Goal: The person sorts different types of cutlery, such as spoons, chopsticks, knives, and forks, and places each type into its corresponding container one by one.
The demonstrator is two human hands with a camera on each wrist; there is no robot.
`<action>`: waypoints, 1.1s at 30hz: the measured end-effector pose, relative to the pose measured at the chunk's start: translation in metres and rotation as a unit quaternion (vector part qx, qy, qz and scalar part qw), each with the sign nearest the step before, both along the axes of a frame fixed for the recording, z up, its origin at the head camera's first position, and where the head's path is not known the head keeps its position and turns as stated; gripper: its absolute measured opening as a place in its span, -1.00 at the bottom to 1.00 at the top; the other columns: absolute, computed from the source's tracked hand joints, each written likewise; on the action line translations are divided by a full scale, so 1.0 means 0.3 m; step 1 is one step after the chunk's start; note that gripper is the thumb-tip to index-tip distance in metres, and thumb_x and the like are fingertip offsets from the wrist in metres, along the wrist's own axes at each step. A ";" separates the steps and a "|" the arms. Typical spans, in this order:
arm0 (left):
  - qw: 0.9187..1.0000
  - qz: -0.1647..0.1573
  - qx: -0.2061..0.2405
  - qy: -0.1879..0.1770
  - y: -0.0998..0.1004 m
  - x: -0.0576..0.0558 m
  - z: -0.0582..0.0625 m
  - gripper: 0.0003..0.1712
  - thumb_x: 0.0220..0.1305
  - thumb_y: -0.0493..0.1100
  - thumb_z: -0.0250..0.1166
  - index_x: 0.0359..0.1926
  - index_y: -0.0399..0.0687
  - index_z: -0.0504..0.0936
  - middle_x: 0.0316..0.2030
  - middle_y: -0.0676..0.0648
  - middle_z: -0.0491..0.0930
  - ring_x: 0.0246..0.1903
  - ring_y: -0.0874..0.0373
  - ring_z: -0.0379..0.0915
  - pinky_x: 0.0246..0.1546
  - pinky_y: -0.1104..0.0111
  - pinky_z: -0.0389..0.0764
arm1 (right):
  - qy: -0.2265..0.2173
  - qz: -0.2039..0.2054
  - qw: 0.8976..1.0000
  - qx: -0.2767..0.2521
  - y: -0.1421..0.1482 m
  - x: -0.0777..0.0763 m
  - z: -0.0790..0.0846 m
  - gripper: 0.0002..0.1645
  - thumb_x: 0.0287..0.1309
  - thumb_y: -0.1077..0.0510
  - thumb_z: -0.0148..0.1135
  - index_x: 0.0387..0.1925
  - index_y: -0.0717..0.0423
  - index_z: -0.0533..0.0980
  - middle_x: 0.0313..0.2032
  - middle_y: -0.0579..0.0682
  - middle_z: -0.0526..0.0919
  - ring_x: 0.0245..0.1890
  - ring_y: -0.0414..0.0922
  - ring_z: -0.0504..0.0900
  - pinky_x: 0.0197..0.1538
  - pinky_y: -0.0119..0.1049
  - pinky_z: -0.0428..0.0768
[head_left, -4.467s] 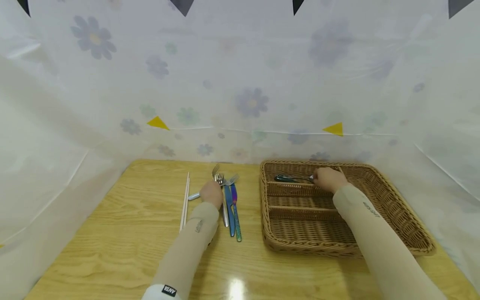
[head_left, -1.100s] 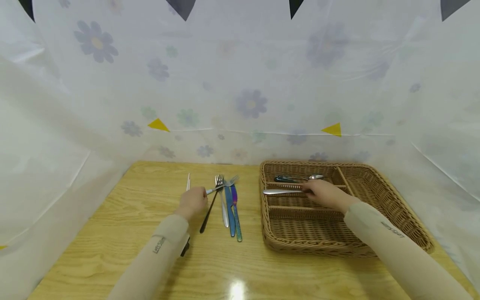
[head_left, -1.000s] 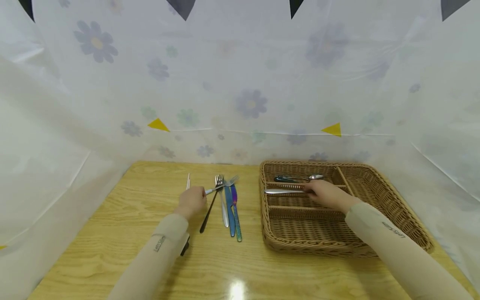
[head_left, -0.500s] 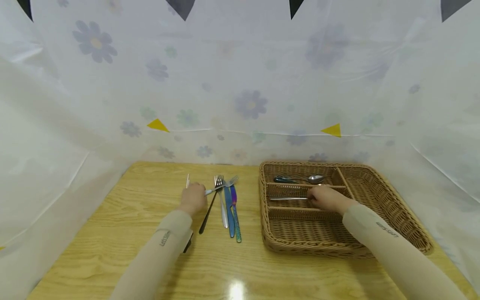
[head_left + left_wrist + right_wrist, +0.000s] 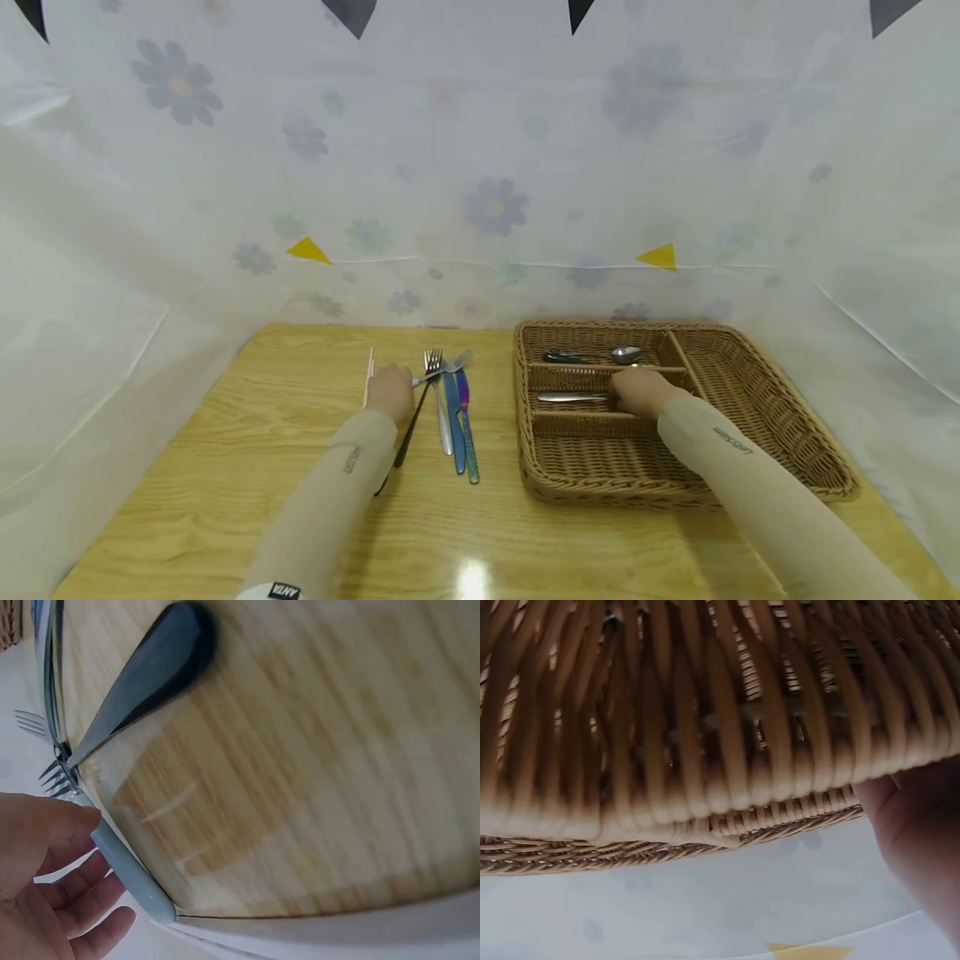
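My left hand (image 5: 392, 392) pinches the pale grey-blue handle (image 5: 133, 871) of a fork (image 5: 457, 364), with the thumb on one side in the left wrist view. The fork lies slantwise across several other pieces: a black-handled fork (image 5: 411, 433), a silver handle (image 5: 444, 429), a blue knife (image 5: 454, 425) and a rainbow-coloured knife (image 5: 467, 421). Inside the wicker basket's (image 5: 525, 450) middle compartment, my right hand (image 5: 641, 390) grips a silver utensil (image 5: 573, 397). Its handle points left; its other end and my fingertips are hidden. In the right wrist view, wicker covers most of this hand (image 5: 922, 832).
White chopsticks (image 5: 370, 367) lie left of my left hand, partly covered. Another dark utensil (image 5: 382, 483) shows beside my left sleeve. A dark-handled piece (image 5: 562, 357) and a spoon (image 5: 625, 355) lie in the basket's back compartment. Low dividers (image 5: 592, 414) split the basket.
My right hand went from the back compartment to the middle one and lowered the silver utensil there. A fork left the pile. My left hand moved left and down onto the grey-blue handle.
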State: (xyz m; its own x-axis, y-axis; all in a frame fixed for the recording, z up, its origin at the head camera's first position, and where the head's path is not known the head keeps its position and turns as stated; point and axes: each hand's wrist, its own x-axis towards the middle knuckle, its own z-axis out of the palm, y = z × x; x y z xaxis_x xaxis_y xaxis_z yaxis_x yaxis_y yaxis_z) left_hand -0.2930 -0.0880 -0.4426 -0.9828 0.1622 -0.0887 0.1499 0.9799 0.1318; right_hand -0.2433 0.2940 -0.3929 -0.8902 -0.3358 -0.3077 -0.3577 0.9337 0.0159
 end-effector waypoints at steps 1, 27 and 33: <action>1.000 0.002 -0.002 0.001 0.002 -0.004 -0.004 -0.93 -0.03 -0.39 0.28 -0.45 -0.20 0.58 -0.33 -0.19 0.56 -0.28 -0.07 0.49 -0.19 0.10 0.58 | 0.002 0.000 1.000 0.011 -0.003 0.000 0.000 -0.90 0.11 0.28 0.23 -0.29 0.17 0.59 -0.35 0.04 0.67 -0.35 -0.03 0.63 -0.20 -0.08 0.60; 0.996 -0.024 0.085 0.031 -0.011 0.012 0.022 -0.82 0.14 -0.38 0.19 -0.19 -0.26 0.48 -0.31 -0.19 0.49 -0.32 -0.01 0.44 -0.30 0.18 0.56 | -0.011 -0.032 0.999 -0.003 0.024 0.009 0.026 -0.83 0.24 0.20 0.09 -0.26 0.17 0.57 -0.39 0.02 0.62 -0.46 -0.13 0.52 -0.40 -0.20 0.44; 0.984 -0.062 0.117 0.116 -0.014 0.039 0.065 -0.81 0.32 -0.24 0.12 -0.10 -0.23 0.52 -0.32 -0.18 0.50 -0.39 0.02 0.44 -0.40 0.21 0.54 | -0.018 -0.042 0.999 -0.023 0.004 -0.002 0.062 -0.79 0.26 0.16 0.07 -0.22 0.20 0.55 -0.46 -0.02 0.60 -0.55 -0.19 0.50 -0.45 -0.26 0.43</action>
State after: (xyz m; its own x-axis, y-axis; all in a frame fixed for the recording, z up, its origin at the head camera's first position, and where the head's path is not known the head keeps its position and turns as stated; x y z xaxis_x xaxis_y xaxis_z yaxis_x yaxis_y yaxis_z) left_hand -0.2813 -0.0923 -0.4233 -0.9434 0.2720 0.1897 0.3194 0.8992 0.2991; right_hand -0.2438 0.2952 -0.3744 -0.9046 -0.2753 -0.3255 -0.2784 0.9597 -0.0381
